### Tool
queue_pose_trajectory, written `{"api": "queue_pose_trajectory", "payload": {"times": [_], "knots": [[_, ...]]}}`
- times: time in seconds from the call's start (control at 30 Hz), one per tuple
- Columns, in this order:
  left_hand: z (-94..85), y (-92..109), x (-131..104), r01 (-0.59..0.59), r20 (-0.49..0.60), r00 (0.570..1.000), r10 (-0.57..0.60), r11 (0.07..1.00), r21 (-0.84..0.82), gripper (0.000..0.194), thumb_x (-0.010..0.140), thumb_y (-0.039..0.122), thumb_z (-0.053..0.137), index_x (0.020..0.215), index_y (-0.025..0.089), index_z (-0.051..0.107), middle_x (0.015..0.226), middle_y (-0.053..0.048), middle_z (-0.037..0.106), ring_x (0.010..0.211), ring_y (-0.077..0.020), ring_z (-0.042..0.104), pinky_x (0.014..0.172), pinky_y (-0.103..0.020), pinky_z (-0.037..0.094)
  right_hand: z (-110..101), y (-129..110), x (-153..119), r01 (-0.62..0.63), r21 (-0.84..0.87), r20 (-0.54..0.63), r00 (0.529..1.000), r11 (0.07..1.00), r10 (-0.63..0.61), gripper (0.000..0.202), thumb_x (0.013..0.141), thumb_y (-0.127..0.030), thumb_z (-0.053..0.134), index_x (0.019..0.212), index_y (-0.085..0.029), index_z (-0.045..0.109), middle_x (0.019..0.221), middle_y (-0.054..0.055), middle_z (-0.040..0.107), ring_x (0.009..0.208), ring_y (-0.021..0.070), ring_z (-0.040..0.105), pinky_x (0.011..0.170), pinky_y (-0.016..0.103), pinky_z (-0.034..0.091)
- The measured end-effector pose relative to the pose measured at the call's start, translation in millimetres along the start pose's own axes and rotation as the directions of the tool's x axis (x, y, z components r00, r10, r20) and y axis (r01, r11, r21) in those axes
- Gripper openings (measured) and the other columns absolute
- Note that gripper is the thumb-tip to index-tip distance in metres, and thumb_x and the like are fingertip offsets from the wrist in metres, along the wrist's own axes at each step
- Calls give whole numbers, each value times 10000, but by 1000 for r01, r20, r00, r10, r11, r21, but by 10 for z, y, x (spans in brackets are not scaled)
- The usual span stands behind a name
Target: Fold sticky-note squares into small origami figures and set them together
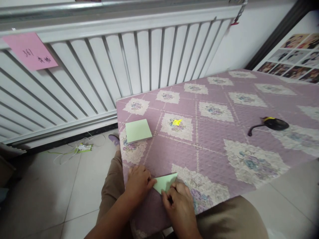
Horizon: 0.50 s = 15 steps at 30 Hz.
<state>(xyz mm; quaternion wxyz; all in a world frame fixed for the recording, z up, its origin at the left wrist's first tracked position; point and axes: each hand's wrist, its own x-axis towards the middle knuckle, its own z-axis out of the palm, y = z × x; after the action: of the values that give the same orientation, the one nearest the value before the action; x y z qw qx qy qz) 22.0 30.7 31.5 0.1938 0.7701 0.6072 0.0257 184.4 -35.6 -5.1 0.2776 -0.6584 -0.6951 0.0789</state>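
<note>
1. Grip, right hand (180,200): thumb and fingers curled together in a pinch on the green folded paper (164,182), at its near right side.
2. Grip, left hand (139,181): thumb extended to the paper's left corner, touching it; remaining fingers bent over the cloth. Whether these close on the paper or only press it down cannot be told.
3. Position of workpiece: between the two hands, close to the near edge of the table (179,149), on the purple patterned cloth.
4. Orientation: roughly triangular outline. Longest visible edge faces away from the person, running from the left thumb toward a free corner at far right. A shorter edge slants from the left thumb to a near corner beside the right thumb.
5. Governing relation: the paper lies to the right of the left hand and on the far left side of the right hand. Both hands touch it, so neither is nearer; the right covers more of it. As a judgement, the left thumb serves as the anchor and the right pinch as the working side.
6. Clearance: the green pad (138,130) lies beyond the left hand; the yellow folded piece (177,122) lies farther out, beyond the workpiece. Both are apart from the hands.
</note>
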Motion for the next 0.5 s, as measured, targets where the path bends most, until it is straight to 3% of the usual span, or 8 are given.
{"api": "queue_pose_trajectory", "payload": {"times": [0.5], "knots": [[-27,40,23,-13,15,1000,12,997,70,230,851,419,597,758,217,655,913,-34,606,939,-267,509,833,-424,338,-12,3,25,26,-64,17,1000,998,-25,213,780,-199,620,588,-208,526,773,47,533,764,210,482,709,347,381]]}}
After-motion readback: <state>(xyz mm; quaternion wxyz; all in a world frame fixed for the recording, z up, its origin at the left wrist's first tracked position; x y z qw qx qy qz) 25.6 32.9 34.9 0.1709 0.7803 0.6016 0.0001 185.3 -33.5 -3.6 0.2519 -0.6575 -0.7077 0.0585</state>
